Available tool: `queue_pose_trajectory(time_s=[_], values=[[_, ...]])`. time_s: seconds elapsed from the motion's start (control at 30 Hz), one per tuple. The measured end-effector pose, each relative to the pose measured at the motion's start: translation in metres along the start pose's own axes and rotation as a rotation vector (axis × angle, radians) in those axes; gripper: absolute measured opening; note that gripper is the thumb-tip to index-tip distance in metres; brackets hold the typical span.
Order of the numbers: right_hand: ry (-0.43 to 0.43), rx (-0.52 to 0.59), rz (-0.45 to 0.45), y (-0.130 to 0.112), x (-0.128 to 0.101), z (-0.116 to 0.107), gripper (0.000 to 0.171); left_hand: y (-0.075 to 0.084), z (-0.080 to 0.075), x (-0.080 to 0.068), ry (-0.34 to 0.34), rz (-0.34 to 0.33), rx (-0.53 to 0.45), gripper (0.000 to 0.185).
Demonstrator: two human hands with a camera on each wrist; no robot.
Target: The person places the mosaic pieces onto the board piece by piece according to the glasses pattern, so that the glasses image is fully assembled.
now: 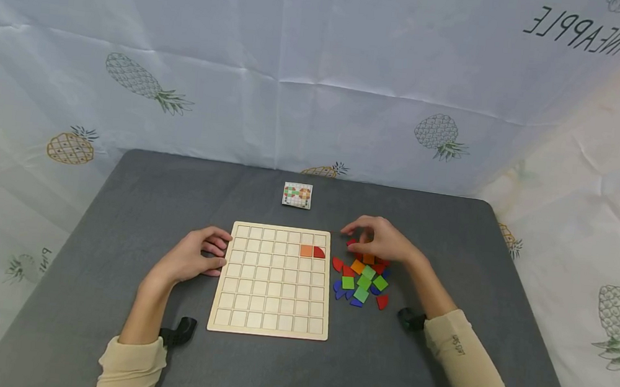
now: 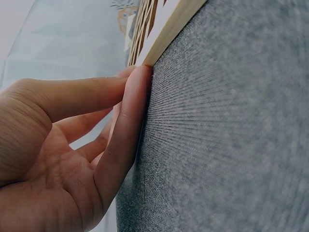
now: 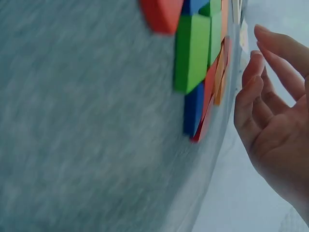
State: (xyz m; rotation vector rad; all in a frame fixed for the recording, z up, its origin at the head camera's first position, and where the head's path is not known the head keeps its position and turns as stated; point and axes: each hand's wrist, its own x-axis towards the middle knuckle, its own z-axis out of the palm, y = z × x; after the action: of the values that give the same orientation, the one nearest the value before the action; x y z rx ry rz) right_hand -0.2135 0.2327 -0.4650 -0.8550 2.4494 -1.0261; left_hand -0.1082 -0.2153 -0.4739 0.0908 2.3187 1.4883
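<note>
Sleeved forearms are seen nearest the camera, at the near edge of the grey table. Beyond them a wooden grid board lies flat at the table's middle, with an orange square and a red quarter-round seated in cells of its second row, toward the right edge. The left hand is laid against the board's left edge, fingers only lightly bent, fingertips touching the wood; nothing is grasped.

Just right of the board, a heap of coloured pieces is spread. They are judged small, light, rigid and smooth-painted, prone to sliding on one another, so each is best pinched by opposite edges. The right hand is held over the heap's far end, fingers curled downward; whether a piece is pinched cannot be told, and the wrist view shows its fingers slack and apart from the pieces.

Farther off, a pattern card lies toward the far edge.
</note>
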Motion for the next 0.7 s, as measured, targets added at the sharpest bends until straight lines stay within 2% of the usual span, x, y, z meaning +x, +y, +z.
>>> queue_pose_trajectory(time_s=[0.33,0.7], values=[[-0.010,-0.010,0.040,0.015,-0.011,-0.006,0.034,0.000,0.000,0.000,0.002,0.006,0.009,0.049],[0.016,-0.088,0.040,0.015,-0.004,0.001,0.037,0.000,0.000,0.000,0.003,0.002,0.009,0.049]])
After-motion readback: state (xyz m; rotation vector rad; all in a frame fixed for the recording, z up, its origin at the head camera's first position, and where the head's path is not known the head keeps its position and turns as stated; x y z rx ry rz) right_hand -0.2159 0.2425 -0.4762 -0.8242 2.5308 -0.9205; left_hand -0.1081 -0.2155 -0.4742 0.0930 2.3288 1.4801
